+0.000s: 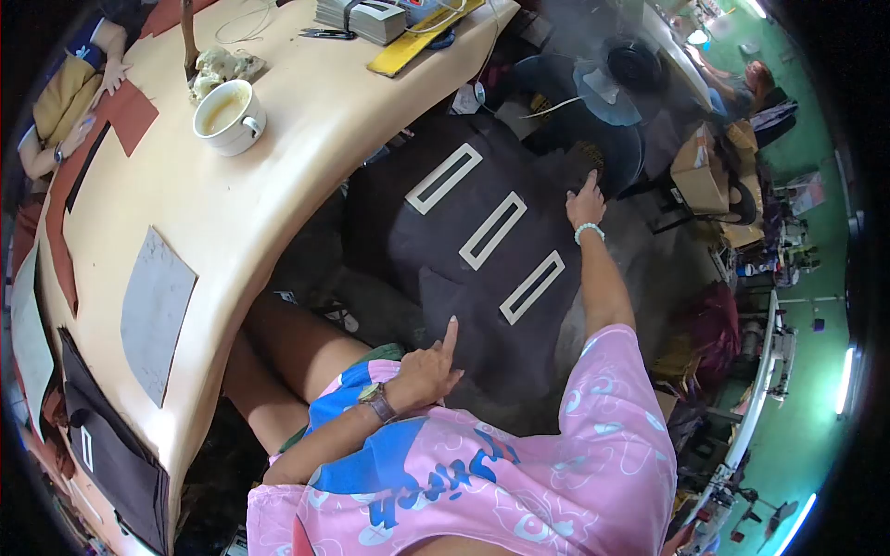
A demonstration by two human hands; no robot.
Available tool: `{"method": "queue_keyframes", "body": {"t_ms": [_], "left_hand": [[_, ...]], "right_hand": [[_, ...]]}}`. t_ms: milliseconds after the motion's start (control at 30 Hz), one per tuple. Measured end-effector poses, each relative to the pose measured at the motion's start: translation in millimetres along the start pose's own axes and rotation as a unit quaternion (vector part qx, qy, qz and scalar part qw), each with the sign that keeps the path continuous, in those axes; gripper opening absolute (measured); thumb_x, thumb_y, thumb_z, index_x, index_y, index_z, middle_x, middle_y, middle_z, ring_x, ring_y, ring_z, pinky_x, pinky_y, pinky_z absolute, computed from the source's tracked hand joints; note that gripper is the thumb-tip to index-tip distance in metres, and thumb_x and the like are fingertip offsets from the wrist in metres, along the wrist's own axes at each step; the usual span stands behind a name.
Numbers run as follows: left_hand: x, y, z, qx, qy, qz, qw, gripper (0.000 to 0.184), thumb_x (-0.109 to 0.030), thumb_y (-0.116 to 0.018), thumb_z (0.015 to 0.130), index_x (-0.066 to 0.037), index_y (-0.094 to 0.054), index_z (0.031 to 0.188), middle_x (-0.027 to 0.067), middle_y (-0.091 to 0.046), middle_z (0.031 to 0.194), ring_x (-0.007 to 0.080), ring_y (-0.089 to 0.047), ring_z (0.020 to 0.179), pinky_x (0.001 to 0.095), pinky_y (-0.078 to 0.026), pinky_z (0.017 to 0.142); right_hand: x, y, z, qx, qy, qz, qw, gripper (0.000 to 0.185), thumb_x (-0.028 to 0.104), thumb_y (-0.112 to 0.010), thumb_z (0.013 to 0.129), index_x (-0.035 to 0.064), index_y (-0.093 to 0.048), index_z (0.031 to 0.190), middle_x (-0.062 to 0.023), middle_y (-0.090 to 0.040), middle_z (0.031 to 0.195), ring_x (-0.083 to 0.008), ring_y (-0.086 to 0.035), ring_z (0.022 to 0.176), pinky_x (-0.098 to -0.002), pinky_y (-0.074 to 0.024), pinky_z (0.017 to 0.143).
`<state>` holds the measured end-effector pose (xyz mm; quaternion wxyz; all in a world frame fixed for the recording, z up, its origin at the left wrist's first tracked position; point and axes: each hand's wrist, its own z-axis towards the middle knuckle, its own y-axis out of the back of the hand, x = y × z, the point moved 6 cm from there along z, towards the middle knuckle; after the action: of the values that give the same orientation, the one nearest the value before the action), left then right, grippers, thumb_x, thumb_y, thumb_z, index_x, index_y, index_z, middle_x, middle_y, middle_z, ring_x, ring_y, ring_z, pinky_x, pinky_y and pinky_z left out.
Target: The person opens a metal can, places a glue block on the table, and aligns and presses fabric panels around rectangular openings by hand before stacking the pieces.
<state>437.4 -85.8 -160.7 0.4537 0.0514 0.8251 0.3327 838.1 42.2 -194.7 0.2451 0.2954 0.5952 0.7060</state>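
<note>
Dark brown fabric (389,250) is spread below and beyond my lap, with three narrow, pale rectangular frames on it: an upper frame (425,198), a middle frame (476,256) and a lower frame (515,309). My left hand (422,375), with a watch on its wrist, hovers over my lap near the fabric's lower edge. Its index finger is stretched out, the other fingers loosely bent. At the fabric's far right edge, my right hand (586,202) reaches forward with the index finger extended; a pale beaded bracelet circles its wrist. Whether those fingertips touch the cloth is unclear.
The curved table (278,176) on my left bears a cup (227,120), a grey template (156,310), folded dark cloth (107,454) and a yellow strip (417,46). Another person's hands (113,79) rest by red-brown pieces (133,119). A dark tub (621,153) stands ahead.
</note>
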Motion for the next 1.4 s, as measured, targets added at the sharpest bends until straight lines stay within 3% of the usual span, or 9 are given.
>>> {"method": "queue_keyframes", "body": {"t_ms": [233, 367, 500, 567, 833, 933, 1133, 1233, 1400], "left_hand": [[28.8, 11.7, -19.5, -0.028, 0.002, 0.055, 0.998, 0.079, -0.031, -0.059, 0.082, 0.004, -0.018, 0.139, 0.0219, -0.061, 0.066, 0.0394, -0.061, 0.062, 0.0475, -0.048, 0.058], [48.9, 17.9, -40.8, -0.082, -0.035, 0.037, 0.995, 0.074, -0.032, -0.058, 0.083, 0.004, -0.024, 0.137, 0.0218, -0.06, 0.065, 0.0399, -0.06, 0.062, 0.0466, -0.048, 0.061], [51.1, 74.4, -82.6, -0.062, 0.017, -0.042, 0.997, 0.065, -0.032, -0.056, 0.085, 0.004, -0.032, 0.133, 0.0245, -0.061, 0.079, 0.0392, -0.06, 0.073, 0.0473, -0.047, 0.066], [67.2, 105.9, -114.6, -0.15, 0.036, -0.098, 0.983, 0.061, -0.029, -0.056, 0.086, 0.0, -0.034, 0.134, 0.025, -0.061, 0.095, 0.0351, -0.062, 0.086, 0.0418, -0.048, 0.074], [126.2, 179.9, -329.3, -0.556, 0.149, -0.299, 0.761, 0.052, -0.014, -0.059, 0.088, -0.003, -0.039, 0.135, 0.0129, -0.062, 0.108, 0.0174, -0.058, 0.099, 0.031, -0.045, 0.087], [145.8, 169.1, -415.4, -0.695, 0.21, -0.207, 0.656, 0.049, -0.01, -0.058, 0.088, -0.002, -0.04, 0.133, 0.0143, -0.062, 0.108, 0.0165, -0.057, 0.102, 0.0288, -0.045, 0.089], [161.4, 140.6, -517.8, -0.83, 0.313, -0.09, 0.452, 0.036, -0.008, -0.062, 0.083, 0.002, -0.056, 0.117, 0.0172, -0.065, 0.1, 0.021, -0.064, 0.09, 0.031, -0.049, 0.079], [176.4, 135.5, -529.8, -0.835, 0.346, -0.034, 0.426, 0.034, -0.009, -0.062, 0.083, 0.001, -0.057, 0.115, 0.0176, -0.065, 0.099, 0.0251, -0.064, 0.088, 0.0324, -0.049, 0.077], [208.3, 199.2, -513.9, -0.778, 0.365, -0.011, 0.512, 0.045, -0.028, -0.058, 0.086, -0.006, -0.051, 0.124, 0.0225, -0.06, 0.108, 0.0359, -0.057, 0.102, 0.0357, -0.045, 0.086]], "right_hand": [[21.6, 3.8, -18.7, -0.017, -0.002, 0.008, 1.0, 0.076, 0.024, -0.063, 0.08, 0.0083, -0.021, 0.141, -0.0186, -0.044, 0.128, -0.037, -0.041, 0.12, -0.0506, -0.0323, 0.098], [64.9, 38.9, -35.8, -0.099, 0.125, 0.093, 0.983, 0.069, 0.018, -0.061, 0.081, -0.0017, -0.026, 0.137, -0.0224, -0.045, 0.128, -0.0368, -0.043, 0.118, -0.0452, -0.0335, 0.098], [146.6, 88.5, -85.6, -0.135, 0.286, 0.156, 0.936, 0.064, 0.013, -0.057, 0.084, -0.0018, -0.026, 0.138, -0.0219, -0.041, 0.133, -0.036, -0.038, 0.123, -0.0446, -0.0283, 0.102], [193.7, 108.9, -125.5, -0.14, 0.356, 0.182, 0.906, 0.063, 0.012, -0.054, 0.086, -0.0002, -0.023, 0.14, -0.021, -0.037, 0.136, -0.035, -0.034, 0.127, -0.0455, -0.0247, 0.105], [387.6, 158.2, -322.8, -0.11, 0.55, 0.355, 0.748, 0.056, 0.011, -0.058, 0.082, -0.0018, -0.037, 0.133, -0.0194, -0.041, 0.133, -0.0355, -0.036, 0.126, -0.0463, -0.026, 0.106], [444.0, 174.0, -400.7, -0.034, 0.604, 0.405, 0.686, 0.06, 0.011, -0.058, 0.081, -0.0018, -0.034, 0.135, -0.0196, -0.038, 0.135, -0.0366, -0.032, 0.127, -0.0466, -0.0249, 0.106], [483.2, 137.8, -486.3, 0.095, 0.631, 0.288, 0.714, 0.071, 0.032, -0.056, 0.085, 0.0033, -0.023, 0.141, -0.0175, -0.022, 0.145, -0.04, -0.013, 0.135, -0.0558, -0.0102, 0.107], [483.5, 134.8, -488.8, 0.09, 0.631, 0.257, 0.726, 0.069, 0.033, -0.054, 0.086, 0.004, -0.024, 0.141, -0.0161, -0.024, 0.145, -0.04, -0.012, 0.136, -0.0561, -0.0092, 0.107], [483.0, 136.9, -489.6, 0.065, 0.63, 0.258, 0.729, 0.065, 0.03, -0.054, 0.085, 0.0034, -0.03, 0.139, -0.0165, -0.028, 0.143, -0.0398, -0.016, 0.135, -0.057, -0.0121, 0.106]]}}
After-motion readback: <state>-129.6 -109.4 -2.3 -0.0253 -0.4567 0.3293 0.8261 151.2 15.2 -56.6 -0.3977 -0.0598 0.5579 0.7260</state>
